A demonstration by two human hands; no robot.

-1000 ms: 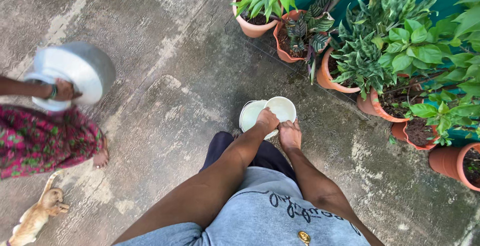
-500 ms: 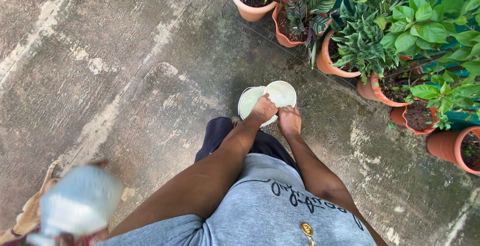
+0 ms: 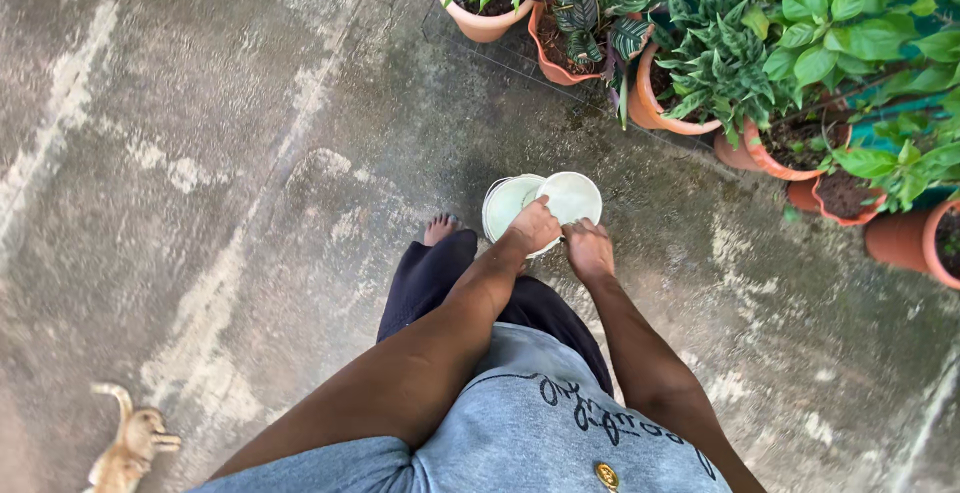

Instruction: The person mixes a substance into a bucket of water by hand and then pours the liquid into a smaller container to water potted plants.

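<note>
Bent over the concrete floor (image 3: 250, 153), the left hand (image 3: 533, 225) grips the white bucket (image 3: 508, 208) by its rim while the right hand (image 3: 588, 249) closes on the tilted white bowl (image 3: 572, 198) at the bucket's mouth, beside potted plants (image 3: 720, 63) whose soil looks dark

White plastic bucket (image 3: 508, 205), white round lid (image 3: 575, 196). Grey tee (image 3: 540, 433) with dark script print. Dark navy trousers (image 3: 430, 278). Terracotta-orange clay pots (image 3: 480, 25), green striped-leaf plants (image 3: 600, 13). Mottled grey concrete floor (image 3: 200, 153). Ginger cat (image 3: 125, 448).
</note>
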